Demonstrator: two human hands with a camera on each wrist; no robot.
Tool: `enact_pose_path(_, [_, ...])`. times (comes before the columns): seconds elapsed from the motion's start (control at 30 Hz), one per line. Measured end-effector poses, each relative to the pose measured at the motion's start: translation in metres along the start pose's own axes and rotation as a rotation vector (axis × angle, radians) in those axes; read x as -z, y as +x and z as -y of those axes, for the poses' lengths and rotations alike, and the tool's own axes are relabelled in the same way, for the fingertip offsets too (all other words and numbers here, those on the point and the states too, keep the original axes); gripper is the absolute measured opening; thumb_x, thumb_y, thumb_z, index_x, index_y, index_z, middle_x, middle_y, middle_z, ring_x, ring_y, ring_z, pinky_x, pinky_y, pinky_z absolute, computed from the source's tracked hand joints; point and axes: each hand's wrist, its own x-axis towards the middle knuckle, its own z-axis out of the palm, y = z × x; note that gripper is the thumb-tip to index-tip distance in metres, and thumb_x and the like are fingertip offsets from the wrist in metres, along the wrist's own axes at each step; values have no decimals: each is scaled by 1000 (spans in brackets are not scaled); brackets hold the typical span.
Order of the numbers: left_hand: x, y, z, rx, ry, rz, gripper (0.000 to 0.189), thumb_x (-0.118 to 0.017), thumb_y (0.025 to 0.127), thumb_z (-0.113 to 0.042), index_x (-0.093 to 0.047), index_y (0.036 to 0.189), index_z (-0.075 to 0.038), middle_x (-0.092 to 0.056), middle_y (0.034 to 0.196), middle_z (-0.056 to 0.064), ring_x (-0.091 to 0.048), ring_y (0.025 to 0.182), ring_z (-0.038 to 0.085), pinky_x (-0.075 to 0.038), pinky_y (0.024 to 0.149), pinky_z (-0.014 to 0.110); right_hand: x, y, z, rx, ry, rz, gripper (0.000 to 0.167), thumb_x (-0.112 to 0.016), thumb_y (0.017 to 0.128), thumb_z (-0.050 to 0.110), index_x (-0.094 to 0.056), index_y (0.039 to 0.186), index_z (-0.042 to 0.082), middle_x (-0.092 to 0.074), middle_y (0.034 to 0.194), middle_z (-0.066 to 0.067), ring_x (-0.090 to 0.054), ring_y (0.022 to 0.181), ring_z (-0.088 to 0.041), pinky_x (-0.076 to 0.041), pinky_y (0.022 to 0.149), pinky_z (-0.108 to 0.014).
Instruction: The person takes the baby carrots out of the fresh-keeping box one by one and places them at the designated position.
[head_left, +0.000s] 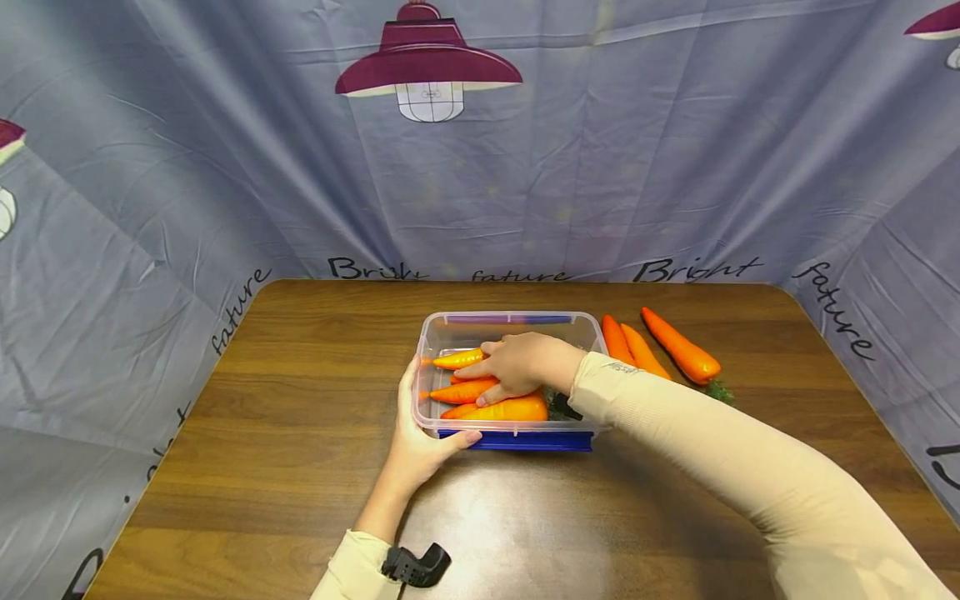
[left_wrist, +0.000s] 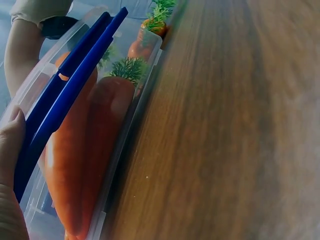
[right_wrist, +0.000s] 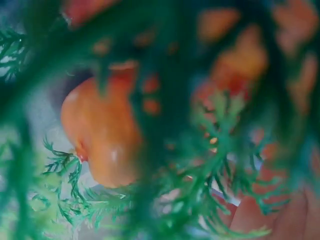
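A clear plastic container [head_left: 517, 426] with blue clips [head_left: 532, 441] holds several carrots [head_left: 517, 408]. My left hand [head_left: 416, 446] grips its near left corner, thumb over the front rim by the blue clip. Inside the container my right hand [head_left: 525, 362] rests on the carrots with its fingers spread; part of the carrots is hidden beneath it. Through the container's wall, the left wrist view shows two large carrots [left_wrist: 67, 165] with green tops [left_wrist: 127, 69]. Blurred green leaves [right_wrist: 215, 165] cover much of the right wrist view, a carrot [right_wrist: 102, 135] behind them.
To the right of the container lie a large carrot [head_left: 678, 346] with a green top and two more carrots [head_left: 641, 350] partly behind the right forearm. All stands on a brown wooden table [head_left: 300, 400]. A grey printed curtain [head_left: 600, 167] surrounds the table's back and sides.
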Motion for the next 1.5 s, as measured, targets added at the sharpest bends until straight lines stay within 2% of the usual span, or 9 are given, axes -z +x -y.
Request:
enact_pose_path(0.33, [-1, -1, 3, 14, -40, 4, 122, -91, 70, -14, -9, 158, -36, -16, 166, 4, -26, 149, 34, -26, 119, 55, 0, 6, 3, 70, 22, -64, 59, -61, 96, 43, -40, 151, 40, -39, 158, -8, -48, 138, -30, -43, 111, -47])
enact_pose_path(0.57, [-3, -1, 5, 4, -65, 3, 120, -90, 72, -15, -9, 158, -34, -15, 166, 7, -25, 149, 36, -26, 119, 55, -1, 10, 5, 76, -28, -151, 61, -67, 91, 38, -44, 148, 42, -52, 149, 1, -61, 121, -24, -53, 93, -42])
enact_pose_path(0.7, [-2, -1, 5, -2, -65, 1, 120, -90, 72, -14, -9, 158, -33, -16, 166, 8, -28, 148, 33, -26, 119, 54, 5, 7, 4, 42, -19, -153, 61, -66, 89, 38, -46, 147, 41, -71, 114, 1, -64, 93, -20, -53, 78, -38])
enact_pose_path(0.8, [-2, -1, 5, -3, -67, -2, 120, -90, 71, -14, -9, 158, -33, -16, 166, 6, -28, 148, 32, -25, 119, 54, 10, 4, 3, 15, -1, -145, 63, -64, 89, 38, -43, 149, 40, -64, 79, 2, -55, 73, -19, -48, 67, -35])
enact_pose_path(0.9, [-2, -1, 5, -7, -70, 1, 121, -90, 71, -14, -9, 158, -32, -15, 167, 5, -26, 149, 33, -25, 119, 53, 15, -2, 1, -10, 21, -131, 66, -62, 89, 36, -39, 151, 41, -58, 72, 4, -50, 69, -18, -45, 65, -34])
enact_pose_path(1.13, [-2, -2, 5, -13, -72, 0, 121, -91, 71, -17, -9, 159, -31, -15, 166, 9, -26, 148, 37, -27, 119, 53, 23, -22, 0, -45, 40, -118, 67, -57, 93, 31, -31, 154, 42, -71, 101, 1, -53, 73, -20, -44, 65, -34])
enact_pose_path(1.27, [-1, -2, 6, -19, -75, 0, 121, -91, 71, -19, -9, 159, -30, -16, 166, 10, -26, 148, 38, -28, 119, 49, 26, -40, -1, -62, 35, -153, 64, -54, 96, 33, -29, 155, 41, -62, 138, 1, -64, 98, -22, -52, 79, -40])
enact_pose_path(1.37, [-1, -2, 6, -27, -79, 2, 121, -91, 71, -20, -9, 159, -29, -16, 166, 10, -25, 148, 38, -28, 120, 44, 26, -58, -3, -95, 36, -198, 63, -53, 98, 37, -27, 155, 43, -53, 149, 1, -63, 116, -25, -52, 89, -45])
enact_pose_path(1.5, [-2, -2, 7, -37, -91, 7, 120, -91, 71, -22, -9, 159, -28, -15, 166, 12, -25, 148, 39, -30, 119, 43, 22, -84, -13, -138, 61, -287, 65, -53, 97, 38, -24, 155, 44, -63, 135, -1, -67, 86, -24, -51, 69, -40])
